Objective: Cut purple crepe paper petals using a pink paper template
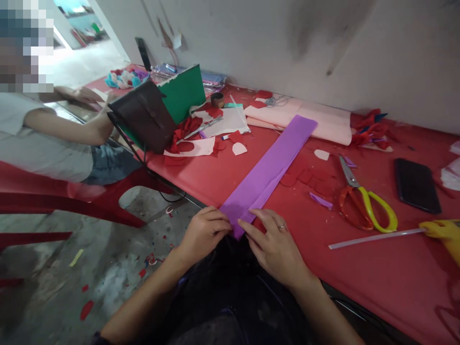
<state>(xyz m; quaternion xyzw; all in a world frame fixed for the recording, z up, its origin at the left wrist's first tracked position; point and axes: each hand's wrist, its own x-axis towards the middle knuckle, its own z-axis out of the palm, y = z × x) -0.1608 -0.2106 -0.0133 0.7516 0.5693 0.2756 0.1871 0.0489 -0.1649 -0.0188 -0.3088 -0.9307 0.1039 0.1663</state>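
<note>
A long folded strip of purple paper (271, 165) lies across the red table (377, 278), running away from me. My left hand (204, 233) pinches its near end at the table's front edge, fingers curled on the paper. My right hand (275, 242), with a ring on one finger, presses and pinches the same near end from the right side. Both hands meet at the strip's corner.
Scissors (362, 199) with red and yellow handles, a black phone (417, 186), a yellow glue gun (443, 232) and a white stick (375, 238) lie to the right. Pink paper (316, 117), red scraps and a green board (185, 91) sit further back. A seated person (53, 139) on a red chair is at left.
</note>
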